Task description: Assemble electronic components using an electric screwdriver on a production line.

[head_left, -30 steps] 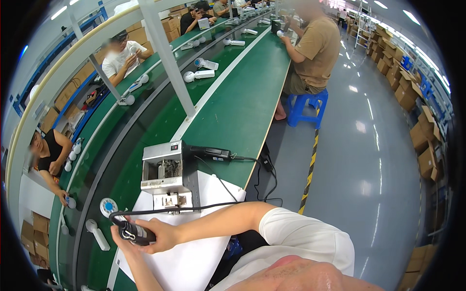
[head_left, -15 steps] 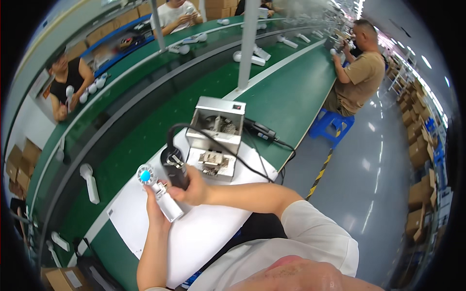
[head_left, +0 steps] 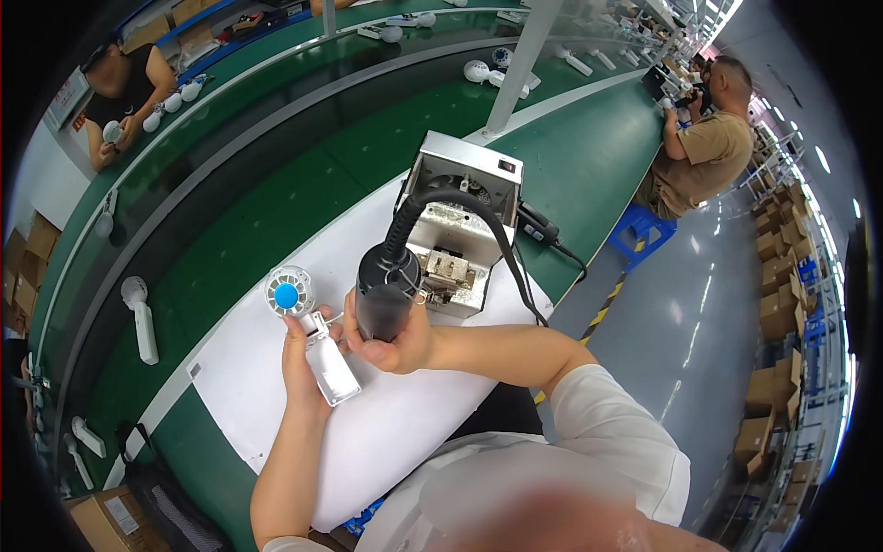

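Holding a white fan [head_left: 321,348] left of frame centre, the left hand [head_left: 300,368] lies beside the right hand [head_left: 409,345], whose grip encloses a black corded tool [head_left: 383,308], the handle [head_left: 334,375] apparently uncovered, hence unfinished.

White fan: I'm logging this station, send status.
Left hand holds white fan. Right hand grips black corded tool. Cord arches across metal machine.

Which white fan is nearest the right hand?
The white handheld fan with the round blue centre, held in the left hand; other fans are farther away.
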Demonstrator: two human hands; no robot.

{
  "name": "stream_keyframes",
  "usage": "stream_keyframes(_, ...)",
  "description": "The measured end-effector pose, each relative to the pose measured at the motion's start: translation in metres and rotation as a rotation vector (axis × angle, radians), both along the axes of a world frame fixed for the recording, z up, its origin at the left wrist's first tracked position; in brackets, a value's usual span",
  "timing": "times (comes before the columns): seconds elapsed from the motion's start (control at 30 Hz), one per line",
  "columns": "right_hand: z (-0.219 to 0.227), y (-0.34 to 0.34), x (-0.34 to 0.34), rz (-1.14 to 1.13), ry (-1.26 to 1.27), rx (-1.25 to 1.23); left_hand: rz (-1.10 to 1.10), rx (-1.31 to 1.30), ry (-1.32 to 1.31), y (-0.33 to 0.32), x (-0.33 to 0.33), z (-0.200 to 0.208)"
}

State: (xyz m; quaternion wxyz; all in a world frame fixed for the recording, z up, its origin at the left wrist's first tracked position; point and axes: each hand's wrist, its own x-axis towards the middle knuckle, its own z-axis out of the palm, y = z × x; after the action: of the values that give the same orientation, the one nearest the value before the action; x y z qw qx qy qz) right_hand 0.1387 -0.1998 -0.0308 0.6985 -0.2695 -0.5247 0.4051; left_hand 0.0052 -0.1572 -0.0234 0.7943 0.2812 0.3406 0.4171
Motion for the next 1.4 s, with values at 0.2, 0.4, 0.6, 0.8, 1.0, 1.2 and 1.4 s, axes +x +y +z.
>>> stream_keyframes(0.2,0.003,-0.004,0.000,0.056,0.029,-0.036,-0.106,-0.068,-0.098,0.000,-0.003,0.010)
stream_keyframes(0.4,0.004,-0.003,-0.005,0.070,0.161,-0.015,-0.129,0.079,0.043,-0.002,-0.003,0.007)
stream_keyframes(0.6,0.003,0.002,-0.005,-0.030,0.036,0.095,-0.130,0.040,0.034,0.000,-0.003,-0.001)
stream_keyframes(0.8,0.003,-0.002,-0.002,-0.073,-0.047,0.098,-0.019,0.000,0.009,-0.003,0.004,0.005)
stream_keyframes(1.0,0.031,-0.015,0.031,0.078,0.181,0.118,-0.084,0.085,0.017,-0.008,0.001,-0.004)
stream_keyframes(1.2,0.089,-0.031,0.053,-0.210,0.118,0.344,-0.274,-0.023,-0.062,-0.029,-0.003,-0.016)
stream_keyframes(1.4,0.080,-0.029,0.046,-0.664,-0.162,0.124,-0.307,-0.032,-0.069,-0.027,-0.003,-0.019)
